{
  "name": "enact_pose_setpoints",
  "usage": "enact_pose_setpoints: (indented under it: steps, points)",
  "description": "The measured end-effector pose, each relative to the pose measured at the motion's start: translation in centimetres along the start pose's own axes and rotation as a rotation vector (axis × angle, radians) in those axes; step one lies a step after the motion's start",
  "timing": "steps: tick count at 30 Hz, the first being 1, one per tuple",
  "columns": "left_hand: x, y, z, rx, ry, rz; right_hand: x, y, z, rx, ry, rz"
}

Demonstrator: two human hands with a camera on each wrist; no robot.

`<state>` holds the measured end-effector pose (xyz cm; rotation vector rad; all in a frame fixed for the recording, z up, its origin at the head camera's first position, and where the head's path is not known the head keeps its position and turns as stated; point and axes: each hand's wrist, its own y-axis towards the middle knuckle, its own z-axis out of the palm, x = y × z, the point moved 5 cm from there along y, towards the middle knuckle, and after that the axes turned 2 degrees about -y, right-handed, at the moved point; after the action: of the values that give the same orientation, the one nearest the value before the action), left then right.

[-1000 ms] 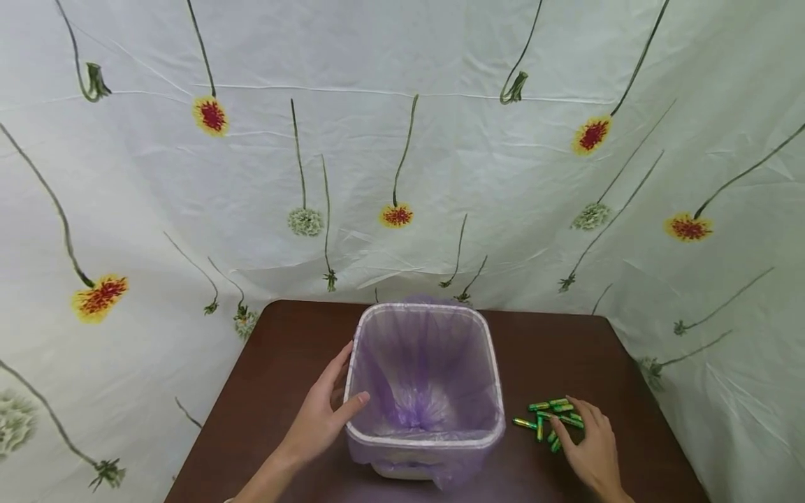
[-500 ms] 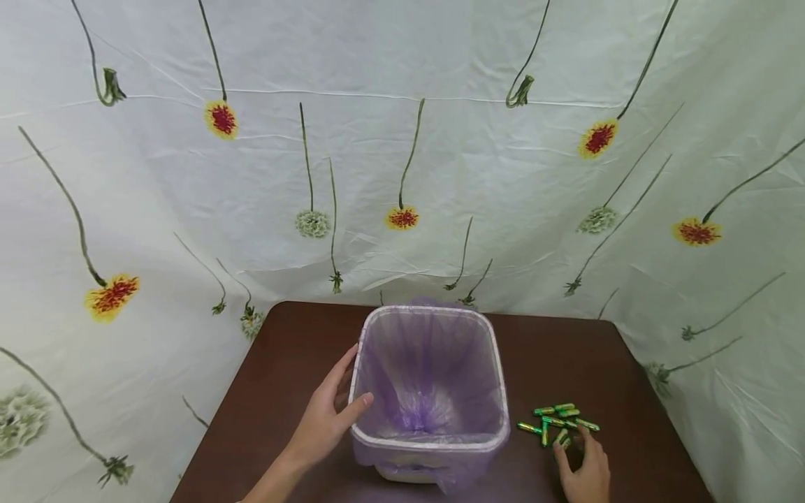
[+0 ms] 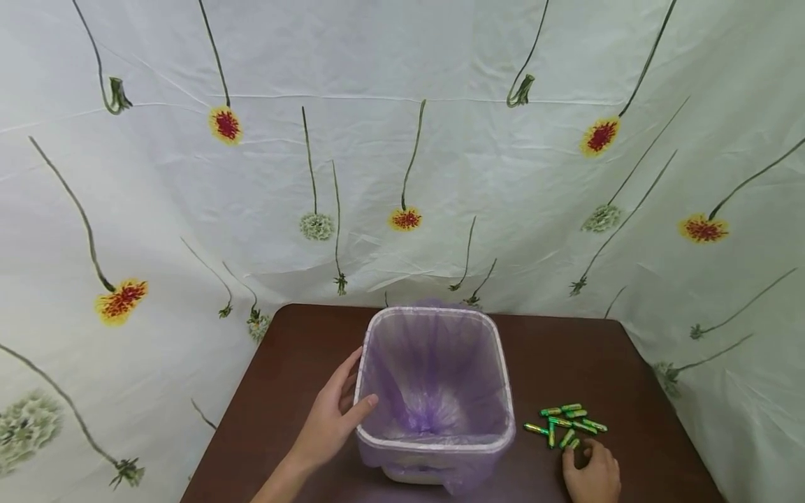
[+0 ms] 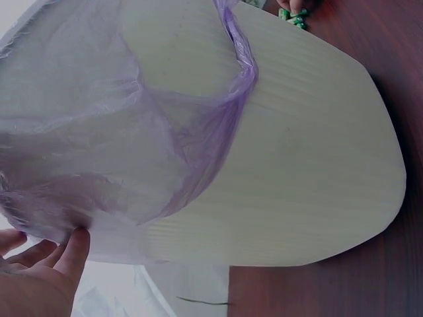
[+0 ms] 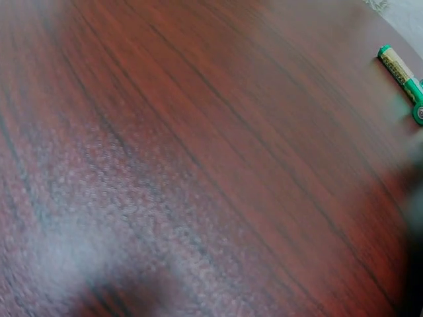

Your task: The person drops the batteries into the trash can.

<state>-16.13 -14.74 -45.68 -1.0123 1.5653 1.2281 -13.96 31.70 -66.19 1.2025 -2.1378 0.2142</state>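
A lined trash bin stands on the table, a thin purple plastic bag folded over its rim. My left hand grips its left side, thumb over the rim and fingers along the outside wall. In the left wrist view the fingers press on the purple bag over the pale bin wall. To the right of the bin lie several green-and-gold batteries. My right hand is at their near edge, fingers bent; whether it pinches a battery is hidden. The right wrist view shows a battery at its edge.
The dark brown wooden table has rounded far corners. A pale curtain with printed flowers hangs behind it and along both sides. The bin stands between my two hands.
My right hand has drawn back from over the batteries to their near side, its fingers now more bent. The left hand keeps its grip on the bin. The head view has shifted slightly.
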Motion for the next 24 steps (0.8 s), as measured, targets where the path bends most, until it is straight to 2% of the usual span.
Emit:
enact_pose_setpoints:
  steps: [3, 10, 17, 24]
  points:
    - [0.05, -0.08, -0.06, -0.002, 0.008, 0.010, -0.06, -0.27, -0.10, -0.040, 0.001, 0.003]
    - [0.14, -0.04, -0.10, -0.006, 0.003, 0.024, -0.23, -0.53, -0.36, -0.197, 0.012, -0.002]
    - [0.30, -0.10, 0.11, -0.017, -0.014, 0.036, -0.04, -0.52, -0.73, -0.204, -0.055, -0.031]
    - [0.36, -0.11, 0.19, -0.022, -0.041, 0.027, -0.96, -0.03, -0.86, -0.175, -0.027, 0.053]
